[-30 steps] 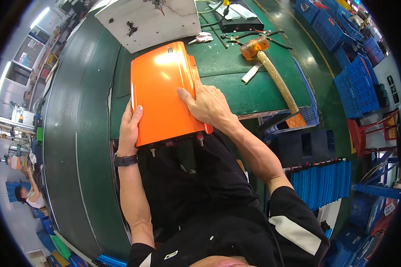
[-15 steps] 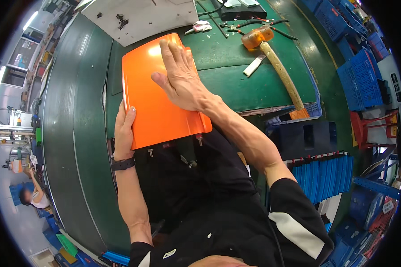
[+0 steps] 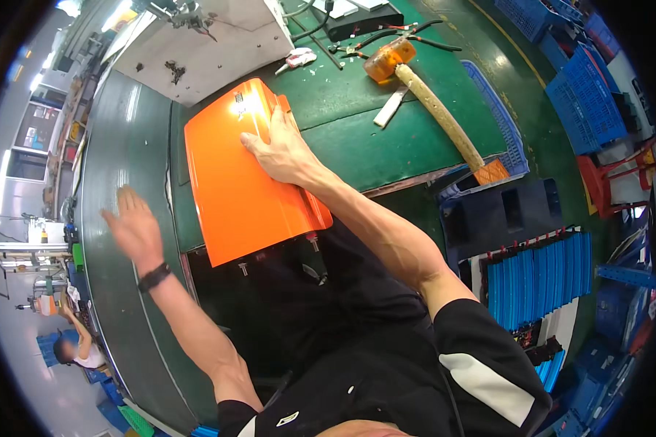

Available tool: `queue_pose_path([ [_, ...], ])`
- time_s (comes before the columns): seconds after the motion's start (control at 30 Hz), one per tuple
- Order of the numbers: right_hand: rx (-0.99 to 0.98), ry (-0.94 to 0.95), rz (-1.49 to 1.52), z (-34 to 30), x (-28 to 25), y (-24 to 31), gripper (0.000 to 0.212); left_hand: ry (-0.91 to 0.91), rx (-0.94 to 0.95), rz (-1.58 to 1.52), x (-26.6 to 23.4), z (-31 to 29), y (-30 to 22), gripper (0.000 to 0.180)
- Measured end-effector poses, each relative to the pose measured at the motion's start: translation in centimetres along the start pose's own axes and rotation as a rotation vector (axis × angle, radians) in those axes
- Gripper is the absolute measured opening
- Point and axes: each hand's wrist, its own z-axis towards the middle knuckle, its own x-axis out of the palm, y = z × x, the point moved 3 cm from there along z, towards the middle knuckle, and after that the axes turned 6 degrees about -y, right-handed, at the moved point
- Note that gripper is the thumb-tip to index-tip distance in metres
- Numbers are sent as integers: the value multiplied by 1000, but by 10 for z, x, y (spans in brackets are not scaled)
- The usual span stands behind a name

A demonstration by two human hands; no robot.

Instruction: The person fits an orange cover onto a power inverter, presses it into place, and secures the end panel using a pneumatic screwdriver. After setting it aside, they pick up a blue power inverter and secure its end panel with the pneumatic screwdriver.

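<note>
A glossy orange cover [image 3: 233, 189], a box-like panel with a small dark mark near its far edge, lies on the green bench with its near end past the edge. Metal bolts [image 3: 243, 269] stick out below that end. My right hand [image 3: 288, 154] holds the cover at its right side, thumb on the top face; some of its fingers are hidden over the edge. Off to the left, over the dark conveyor belt [image 3: 109, 255], my left hand [image 3: 136, 226] is empty, fingers apart and slightly blurred. A dark band circles the left wrist.
Beyond the cover stands a pale metal box [image 3: 211, 51]. A mallet [image 3: 390, 62] with an amber head, a white-handled blade [image 3: 391, 107] and pliers [image 3: 434, 44] lie at right. Blue crates [image 3: 587, 102] stand farther right. Another person [image 3: 87, 349] is at far left.
My left hand has let go of the cover's left side and moved left over the belt. My right hand has shifted from flat on top to the right edge; the cover has tilted slightly.
</note>
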Motion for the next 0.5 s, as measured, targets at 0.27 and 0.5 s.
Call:
queue_pose_path([
  [0.27,-36,16,110,1,-9,-3,94,306,88,483,49,13,49,58],
  [0.5,-86,-61,43,-4,-14,-1,81,330,44,511,46,-1,50,57],
])
